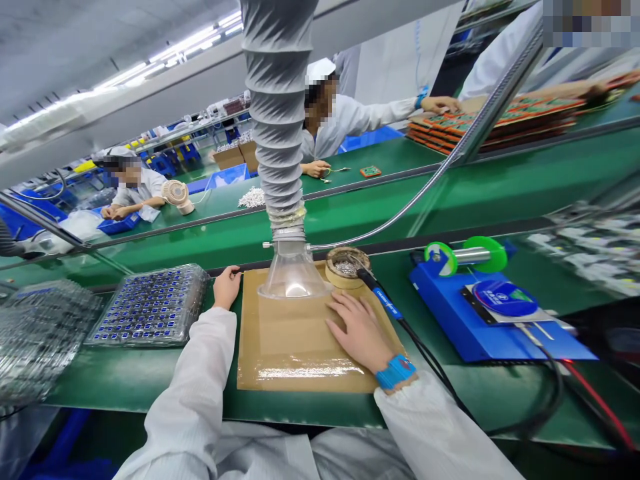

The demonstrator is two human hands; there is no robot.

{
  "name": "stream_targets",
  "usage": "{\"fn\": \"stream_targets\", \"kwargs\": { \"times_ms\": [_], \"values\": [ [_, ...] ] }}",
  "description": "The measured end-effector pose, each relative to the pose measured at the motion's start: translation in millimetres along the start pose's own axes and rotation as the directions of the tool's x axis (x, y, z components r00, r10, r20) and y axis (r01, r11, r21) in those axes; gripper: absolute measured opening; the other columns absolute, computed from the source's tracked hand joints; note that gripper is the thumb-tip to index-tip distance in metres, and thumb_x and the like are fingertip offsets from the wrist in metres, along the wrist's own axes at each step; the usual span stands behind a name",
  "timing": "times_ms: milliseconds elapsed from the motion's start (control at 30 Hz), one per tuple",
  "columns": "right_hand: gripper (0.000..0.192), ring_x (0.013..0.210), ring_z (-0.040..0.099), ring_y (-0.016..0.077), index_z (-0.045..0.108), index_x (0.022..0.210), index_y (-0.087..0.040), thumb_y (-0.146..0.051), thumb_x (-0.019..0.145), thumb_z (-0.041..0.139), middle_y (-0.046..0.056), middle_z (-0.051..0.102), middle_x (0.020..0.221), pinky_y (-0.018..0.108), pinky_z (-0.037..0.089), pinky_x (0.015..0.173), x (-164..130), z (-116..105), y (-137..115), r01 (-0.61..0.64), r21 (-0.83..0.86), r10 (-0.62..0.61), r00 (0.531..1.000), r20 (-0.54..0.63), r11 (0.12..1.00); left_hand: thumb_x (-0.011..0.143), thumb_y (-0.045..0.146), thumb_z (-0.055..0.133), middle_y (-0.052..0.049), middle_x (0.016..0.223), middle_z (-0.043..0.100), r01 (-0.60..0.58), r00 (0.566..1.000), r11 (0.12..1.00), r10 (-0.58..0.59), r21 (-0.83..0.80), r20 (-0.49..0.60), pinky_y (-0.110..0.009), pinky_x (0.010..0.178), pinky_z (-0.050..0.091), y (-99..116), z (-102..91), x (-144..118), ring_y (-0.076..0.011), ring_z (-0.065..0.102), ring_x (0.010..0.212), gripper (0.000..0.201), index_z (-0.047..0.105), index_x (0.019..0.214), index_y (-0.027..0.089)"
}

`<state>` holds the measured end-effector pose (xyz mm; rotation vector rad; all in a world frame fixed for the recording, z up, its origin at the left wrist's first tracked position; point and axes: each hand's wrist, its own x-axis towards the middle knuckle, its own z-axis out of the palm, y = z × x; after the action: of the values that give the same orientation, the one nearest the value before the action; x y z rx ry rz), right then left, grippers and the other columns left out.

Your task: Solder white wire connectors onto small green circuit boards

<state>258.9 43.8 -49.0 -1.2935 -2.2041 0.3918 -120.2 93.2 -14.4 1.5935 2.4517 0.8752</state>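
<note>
In front of me lies a brown cardboard sheet (300, 333) with a shiny, taped-looking surface. My left hand (227, 288) is at its far left corner, fingers curled against the edge; the fingertips are partly hidden. On the sheet's right side my right hand (361, 330) rests flat with fingers spread, and a blue wrist strap (396, 371) is round that wrist. A clear funnel-shaped fume hood (294, 270) hangs just over the far part of the sheet. Beyond my right hand, a soldering iron (383, 297) leans with its tip in a round tin (346, 267).
Left are a clear tray of small blue parts (153, 307) and stacked clear trays (40, 340). Right stands a blue soldering unit (465, 313) with a green-sided spool holder (465, 256) and cables. Across the bench, co-workers sit near stacked orange-edged circuit boards (450, 130).
</note>
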Motion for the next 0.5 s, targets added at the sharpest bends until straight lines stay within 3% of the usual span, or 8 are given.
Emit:
{"fn": "stream_targets", "kwargs": {
  "times_ms": [167, 267, 500],
  "values": [
    [0.035, 0.143, 0.052, 0.0339, 0.07, 0.122, -0.02, -0.036, 0.096, 0.053, 0.013, 0.062, 0.147, 0.062, 0.036, 0.12, -1, 0, 2, -0.007, 0.003, 0.007, 1.0, -0.003, 1.0, 0.096, 0.028, 0.053, 0.004, 0.062, 0.05, -0.028, 0.999, 0.996, 0.024, -0.088, -0.046, -0.024, 0.065, 0.042, -6, -2.8, -29, -0.0135, 0.052, 0.061, 0.022, 0.07, 0.103, 0.017],
    [0.035, 0.141, 0.054, 0.0348, 0.071, 0.12, -0.019, -0.037, 0.096, 0.053, 0.014, 0.064, 0.144, 0.062, 0.037, 0.119, -1, 2, 4, -0.004, -0.006, 0.004, 1.0, -0.005, 1.0, 0.094, 0.027, 0.055, 0.003, 0.064, 0.053, -0.041, 0.999, 0.994, 0.038, -0.101, -0.029, -0.025, 0.065, 0.043, -10, -4.7, -53, -0.0144, 0.054, 0.062, 0.021, 0.071, 0.104, 0.018],
    [0.037, 0.137, 0.057, 0.0359, 0.071, 0.118, -0.019, -0.04, 0.097, 0.05, 0.015, 0.068, 0.138, 0.063, 0.039, 0.116, -1, 6, 8, 0.014, -0.018, -0.014, 0.999, -0.033, 1.0, 0.084, 0.008, 0.056, -0.011, 0.105, 0.068, -0.308, 0.95, 0.951, 0.306, -0.033, -0.056, -0.038, 0.093, 0.052, -11, -8.4, -68, -0.026, 0.062, 0.104, 0.035, 0.07, 0.115, 0.018]
  ]
}}
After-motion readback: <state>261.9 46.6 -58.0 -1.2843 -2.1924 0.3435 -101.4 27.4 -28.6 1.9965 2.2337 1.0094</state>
